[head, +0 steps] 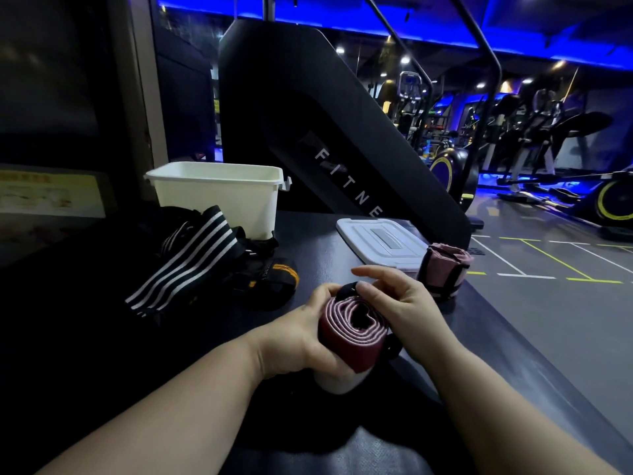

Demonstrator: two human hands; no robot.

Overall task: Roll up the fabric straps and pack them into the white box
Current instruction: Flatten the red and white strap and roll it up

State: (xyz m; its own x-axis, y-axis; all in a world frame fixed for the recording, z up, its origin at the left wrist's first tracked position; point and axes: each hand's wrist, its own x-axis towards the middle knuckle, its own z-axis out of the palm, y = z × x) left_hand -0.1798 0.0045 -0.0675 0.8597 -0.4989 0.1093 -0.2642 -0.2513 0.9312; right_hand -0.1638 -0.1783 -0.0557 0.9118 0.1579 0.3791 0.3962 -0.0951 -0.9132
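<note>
**A:** Where is the strap you're working on?

**B:** The maroon roll [346, 334] sits in your hands above the near edge of the worktop [325, 255], its coiled end facing up at you. Your left hand [308, 334] grips its side, fingers [329, 363] curled under it. Your right hand [400, 310] is at the top. The thumb presses a black tab on the roll and the forefinger points out straight. The other fingers go behind the roll, so they probably hold it, but I can't see them well.

**A:** And the box?

**B:** The white box [219, 197] stands open at the back left of the worktop, well apart from your hands. Its lid [380, 241] lies flat to the right. A pink roll [445, 269] with a black band stands just beside the lid's near corner.

**A:** What's still loose?

**B:** A black strap with white stripes [185, 262] lies in front of the box. A black and orange strap [270, 272] lies next to it.

**A:** Any writing?

**B:** The black machine [342, 159] behind the worktop reads "FITNE" before the lid cuts it off. The yellow notice [48, 197] on the left is too blurred to read.
</note>
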